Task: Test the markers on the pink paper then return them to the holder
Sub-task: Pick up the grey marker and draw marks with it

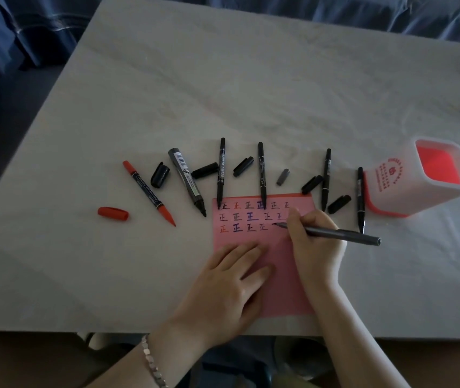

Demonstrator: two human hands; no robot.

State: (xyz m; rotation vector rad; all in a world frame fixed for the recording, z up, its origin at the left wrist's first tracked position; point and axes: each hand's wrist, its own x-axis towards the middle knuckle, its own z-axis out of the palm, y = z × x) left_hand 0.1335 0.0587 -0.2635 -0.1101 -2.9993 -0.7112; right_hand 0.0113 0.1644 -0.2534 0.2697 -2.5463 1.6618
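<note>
Head view, the only one

- Right hand [311, 239] grasps the grey marker [343, 236] in a writing pinch near its front end. Nib is down on the pink paper [282, 275], at the right end of the third row of test marks, where a fresh stroke is starting.
- Left hand [231, 281] lies flat with fingers straight and spread on the lower left of the paper, pinning it. It holds nothing.
- Axis of the held marker: nib to the left on the sheet, barrel running right and slightly toward the person, rear end out past the paper's right edge over the table [223, 79].
- Holder [391, 189], white with a red inside, stands at the right of the table, beyond and to the right of the writing hand. Its mouth is open and no marker shows inside.
- Right hand is plainly the nearer one to the holder; the left is well apart from it, across the sheet.
- Likely matching grey cap [282, 177] lies just beyond the paper's far edge, roughly straight ahead of both hands.
- Other markers are uncapped and fanned along the far edge: red marker [149, 193] at far left with its red cap [112, 214] beside it, thick black marker [186, 180], and thin black ones toward the holder.
- Judgement: testing is well along, and nothing has been returned yet. The return would run up and to the right, after capping
</note>
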